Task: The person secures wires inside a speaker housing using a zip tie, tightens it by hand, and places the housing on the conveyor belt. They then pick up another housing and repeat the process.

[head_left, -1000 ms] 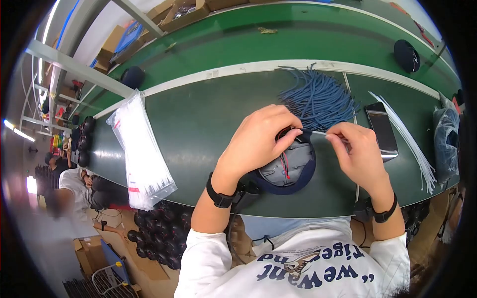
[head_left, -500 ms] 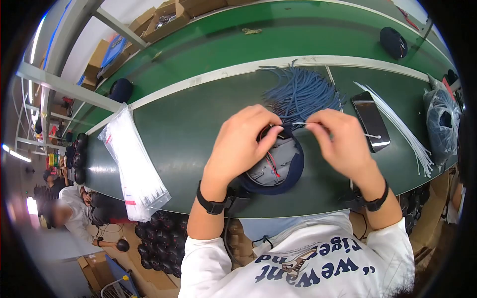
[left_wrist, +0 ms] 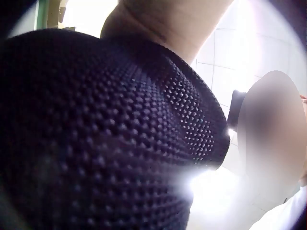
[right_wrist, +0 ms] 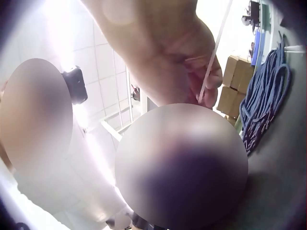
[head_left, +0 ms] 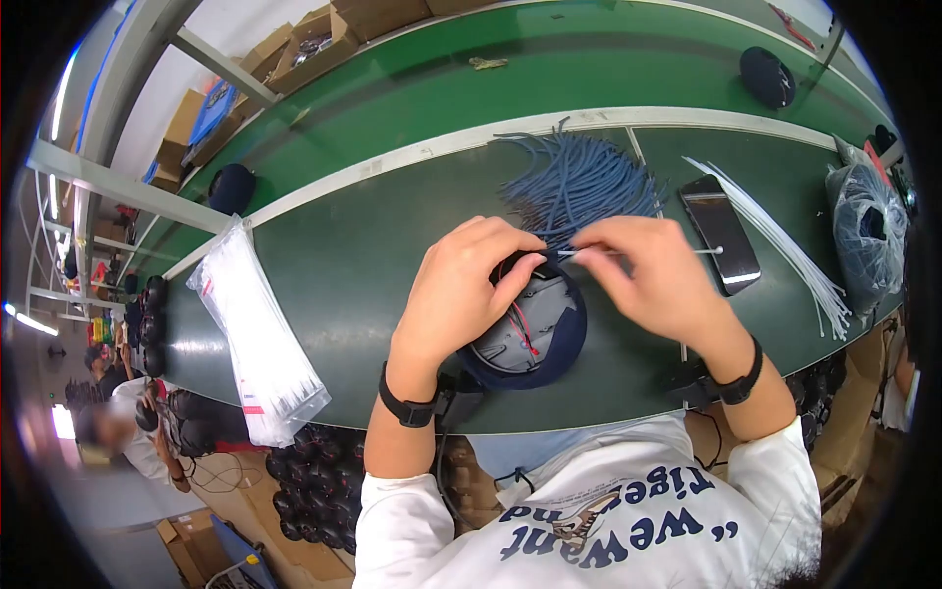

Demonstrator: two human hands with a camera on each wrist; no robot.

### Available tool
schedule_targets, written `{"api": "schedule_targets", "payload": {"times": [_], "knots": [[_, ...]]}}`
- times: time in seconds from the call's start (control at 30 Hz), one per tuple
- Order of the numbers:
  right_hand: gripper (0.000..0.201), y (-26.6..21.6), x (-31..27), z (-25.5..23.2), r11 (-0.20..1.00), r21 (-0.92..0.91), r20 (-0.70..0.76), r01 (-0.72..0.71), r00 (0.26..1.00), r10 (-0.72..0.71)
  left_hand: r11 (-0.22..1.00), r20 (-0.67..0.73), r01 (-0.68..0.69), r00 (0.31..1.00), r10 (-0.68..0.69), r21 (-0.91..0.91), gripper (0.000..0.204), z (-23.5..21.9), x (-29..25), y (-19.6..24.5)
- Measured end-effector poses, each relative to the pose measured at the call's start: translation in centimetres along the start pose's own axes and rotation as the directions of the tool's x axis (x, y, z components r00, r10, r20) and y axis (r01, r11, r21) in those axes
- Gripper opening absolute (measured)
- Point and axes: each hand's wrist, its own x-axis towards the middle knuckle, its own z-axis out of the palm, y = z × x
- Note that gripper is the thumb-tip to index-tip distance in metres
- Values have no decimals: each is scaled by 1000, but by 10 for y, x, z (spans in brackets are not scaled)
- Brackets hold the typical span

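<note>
1. Now, head view: my left hand (head_left: 461, 290) curls over the far rim of the round navy-shelled unit (head_left: 530, 339), thumb and fingers holding it down on the green bench (head_left: 373, 255); its grey inner plate and red wire face up. My right hand (head_left: 653, 275) pinches a white cable tie (head_left: 628, 251), which lies level between the two hands with its free end reaching over the phone (head_left: 724, 236).
2. Head view, change: a second ago the tie was only starting out from the unit's rim and my right hand sat further right. The hand has since closed in towards the left fingertips, and more of the tie's tail trails out behind it. I judge the tie is being drawn through at the rim, not yet cinched.
3. Head view, surroundings: blue cords (head_left: 579, 182) lie just beyond the hands, loose white ties (head_left: 785, 236) to the right, a bag of ties (head_left: 257, 334) to the left.
4. Left wrist view: navy mesh (left_wrist: 105, 134) fills the frame; I cannot tell the finger state from here.
5. Right wrist view: fingers (right_wrist: 201, 86) pinch the white tie (right_wrist: 213, 52), blue cords (right_wrist: 266, 100) beside.
</note>
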Motion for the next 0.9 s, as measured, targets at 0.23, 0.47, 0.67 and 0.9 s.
{"api": "schedule_targets", "payload": {"times": [0.23,0.47,0.67,0.9], "knots": [[10,-1,3,11,998,49,-23,44,999,-43,1000,2,1,1000,-1,2,14,3,1,4],[10,0,-1,8,999,17,-18,38,999,-38,1000,-12,-14,1000,14,-7,14,7,0,4],[12,-2,-3,-5,994,84,56,-74,996,70,1000,-25,-9,1000,8,-30,14,5,3,3],[10,-1,-5,-12,990,62,69,-127,990,122,998,15,23,1000,-22,-57,16,-1,2,3]]}}
